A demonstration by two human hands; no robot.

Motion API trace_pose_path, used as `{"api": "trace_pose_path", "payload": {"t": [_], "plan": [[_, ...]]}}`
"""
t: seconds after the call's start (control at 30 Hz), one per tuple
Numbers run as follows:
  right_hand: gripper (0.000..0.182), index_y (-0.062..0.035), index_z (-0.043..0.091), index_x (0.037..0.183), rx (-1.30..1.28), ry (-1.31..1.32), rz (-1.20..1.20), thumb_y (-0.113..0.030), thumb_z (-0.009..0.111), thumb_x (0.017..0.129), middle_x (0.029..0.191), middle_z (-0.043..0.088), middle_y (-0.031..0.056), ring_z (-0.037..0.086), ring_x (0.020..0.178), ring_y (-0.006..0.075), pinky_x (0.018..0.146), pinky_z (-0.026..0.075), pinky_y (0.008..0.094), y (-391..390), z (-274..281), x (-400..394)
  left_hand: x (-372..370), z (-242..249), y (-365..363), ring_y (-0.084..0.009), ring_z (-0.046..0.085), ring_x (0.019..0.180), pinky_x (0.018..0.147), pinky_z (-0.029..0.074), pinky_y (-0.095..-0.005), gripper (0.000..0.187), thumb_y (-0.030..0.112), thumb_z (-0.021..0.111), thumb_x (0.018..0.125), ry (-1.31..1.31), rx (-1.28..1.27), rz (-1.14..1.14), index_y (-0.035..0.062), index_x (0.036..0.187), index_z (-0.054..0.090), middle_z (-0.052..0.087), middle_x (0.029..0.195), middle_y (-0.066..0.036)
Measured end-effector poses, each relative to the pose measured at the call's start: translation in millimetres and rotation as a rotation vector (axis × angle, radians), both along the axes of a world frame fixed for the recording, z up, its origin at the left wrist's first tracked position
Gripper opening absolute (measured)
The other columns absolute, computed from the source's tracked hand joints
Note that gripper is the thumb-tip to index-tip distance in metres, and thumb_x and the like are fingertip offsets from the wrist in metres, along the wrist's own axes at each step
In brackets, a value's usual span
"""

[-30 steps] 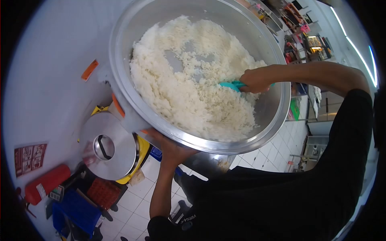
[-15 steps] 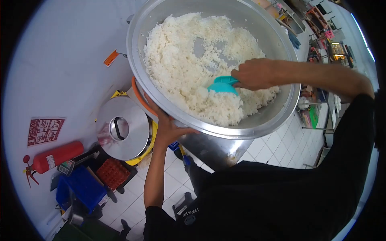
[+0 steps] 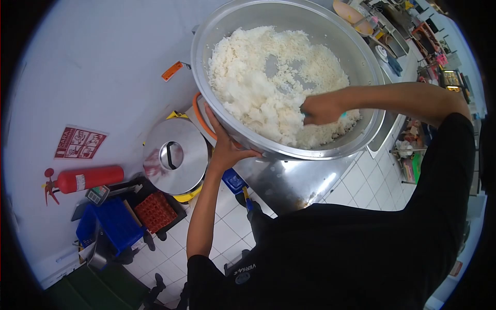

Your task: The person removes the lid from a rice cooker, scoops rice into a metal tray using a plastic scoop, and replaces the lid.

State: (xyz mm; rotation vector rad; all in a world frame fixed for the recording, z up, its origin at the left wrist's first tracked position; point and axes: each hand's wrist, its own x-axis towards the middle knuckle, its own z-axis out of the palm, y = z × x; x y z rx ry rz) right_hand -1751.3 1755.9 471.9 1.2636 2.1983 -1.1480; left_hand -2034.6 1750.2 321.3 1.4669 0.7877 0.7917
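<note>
A wide metal pot (image 3: pixel 359 64) tilts toward me, with a large mass of cooked white rice (image 3: pixel 245 67) in it. Patches of bare bottom show through the middle of the rice. My left hand (image 3: pixel 227 147) grips the pot's outer side at the lower left, thumb stretched along below the rim. Inside the pot, my right hand (image 3: pixel 325 107) is closed around a teal plastic scoop (image 3: pixel 343 114), pushed into the rice at the right. Most of the scoop is hidden by the hand and the rice.
Left of the pot stands a round container with a shiny lid (image 3: pixel 170 155). A red fire extinguisher (image 3: pixel 90 179), blue crate (image 3: pixel 116 225) and red egg trays (image 3: pixel 155 212) are at lower left. A metal surface (image 3: pixel 289 186) lies below the pot; loaded shelves (image 3: pixel 413 150) stand right.
My right hand has turned over and sunk the scoop into the rice, so less teal shows. The pot appears further right and higher in view as the camera shifts. My left hand keeps its hold.
</note>
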Motion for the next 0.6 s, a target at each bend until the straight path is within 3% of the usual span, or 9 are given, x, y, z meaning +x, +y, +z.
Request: {"api": "trace_pose_path", "payload": {"t": [0.1, 0.17, 0.23, 0.33, 0.37, 0.43, 0.47, 0.5, 0.6], "plan": [[0.047, 0.0014, 0.048, 0.058, -0.168, -0.205, -0.131, -0.032, 0.044, 0.091, 0.048, 0.048, 0.0103, 0.048, 0.040, 0.0215, 0.044, 0.042, 0.0354, 9.1, 29.7, -14.5, 0.4, 5.8, -1.7, -0.0267, 0.010, 0.143, 0.115, 0.024, -0.0452, 0.166, 0.029, 0.095, 0.036, -0.026, 0.066, 0.033, 0.0186, 0.138, -0.035, -0.024, 0.152, -0.011], [0.045, 0.0006, 0.048, 0.057, -0.151, -0.168, -0.158, -0.030, 0.045, 0.089, 0.047, 0.047, 0.0090, 0.046, 0.038, 0.0199, 0.044, 0.041, 0.0357, 8.2, 19.5, -11.5, -0.7, 14.5, -2.4, -0.0269, 0.007, 0.143, 0.116, 0.021, -0.0438, 0.165, 0.029, 0.095, 0.037, -0.050, 0.094, 0.032, 0.0161, 0.139, -0.034, -0.024, 0.152, -0.013], [0.044, -0.0011, 0.047, 0.056, -0.182, -0.054, -0.160, -0.032, 0.046, 0.088, 0.046, 0.046, 0.0079, 0.044, 0.036, 0.0180, 0.042, 0.039, 0.0344, 7.7, 12.6, -6.3, -2.2, 30.3, -4.9, -0.0275, 0.002, 0.144, 0.116, 0.014, -0.0410, 0.160, 0.030, 0.094, 0.041, 0.122, 0.394, 0.085, 0.0104, 0.141, -0.030, -0.024, 0.152, -0.015], [0.045, -0.0051, 0.045, 0.054, -0.242, -0.044, -0.239, -0.034, 0.048, 0.088, 0.045, 0.043, 0.0043, 0.042, 0.035, 0.0153, 0.039, 0.035, 0.0324, -10.1, 22.2, -3.5, -2.2, 24.1, -9.3, -0.0277, -0.001, 0.144, 0.117, 0.011, -0.0392, 0.155, 0.031, 0.093, 0.044, 0.075, 0.327, 0.114, 0.0065, 0.144, -0.023, -0.023, 0.152, -0.015], [0.045, -0.0051, 0.045, 0.054, -0.235, -0.049, -0.258, -0.034, 0.048, 0.088, 0.045, 0.043, 0.0043, 0.042, 0.035, 0.0153, 0.039, 0.035, 0.0324, -16.6, 26.4, 0.0, -2.5, 22.0, -11.9, -0.0277, -0.001, 0.144, 0.117, 0.011, -0.0392, 0.155, 0.031, 0.093, 0.044, 0.064, 0.333, 0.098, 0.0065, 0.144, -0.023, -0.023, 0.152, -0.015], [0.046, -0.0096, 0.040, 0.053, -0.353, 0.096, -0.366, -0.037, 0.049, 0.090, 0.045, 0.038, 0.0004, 0.038, 0.035, 0.0124, 0.036, 0.031, 0.0302, -23.7, 35.3, 5.9, -3.2, 17.7, -17.2, -0.0280, 0.017, 0.140, 0.111, 0.027, -0.0475, 0.145, 0.011, 0.090, 0.052, 0.119, 0.404, 0.166, 0.0094, 0.145, -0.021, -0.003, 0.155, -0.015], [0.048, -0.0101, 0.036, 0.048, -0.376, 0.148, -0.479, -0.029, 0.049, 0.090, 0.043, 0.031, -0.0035, 0.032, 0.033, 0.0088, 0.032, 0.025, 0.0260, -34.7, 51.7, 2.7, 2.0, 39.8, -33.5, -0.0282, 0.020, 0.140, 0.110, 0.029, -0.0450, 0.128, 0.015, 0.087, 0.060, -0.032, 0.319, 0.220, 0.0070, 0.149, -0.005, 0.004, 0.155, -0.015], [0.046, -0.0094, 0.040, 0.053, -0.389, 0.182, -0.553, -0.033, 0.051, 0.091, 0.045, 0.031, -0.0043, 0.031, 0.034, 0.0069, 0.032, 0.022, 0.0244, -43.6, 72.3, 14.6, 11.0, 34.0, -50.8, -0.0282, 0.020, 0.140, 0.110, 0.029, -0.0450, 0.128, 0.015, 0.087, 0.060, -0.045, 0.323, 0.185, 0.0070, 0.149, -0.005, 0.004, 0.155, -0.015], [0.039, -0.0093, 0.042, 0.062, -0.356, 0.182, -0.610, -0.033, 0.050, 0.091, 0.049, 0.031, -0.0051, 0.029, 0.035, 0.0045, 0.029, 0.021, 0.0221, -54.0, 94.5, 51.0, 22.8, 10.1, -92.8, -0.0272, 0.035, 0.129, 0.100, 0.039, -0.0412, 0.075, 0.017, 0.076, 0.077, 0.054, 0.264, 0.580, 0.0047, 0.137, 0.033, 0.031, 0.141, -0.014]]}}
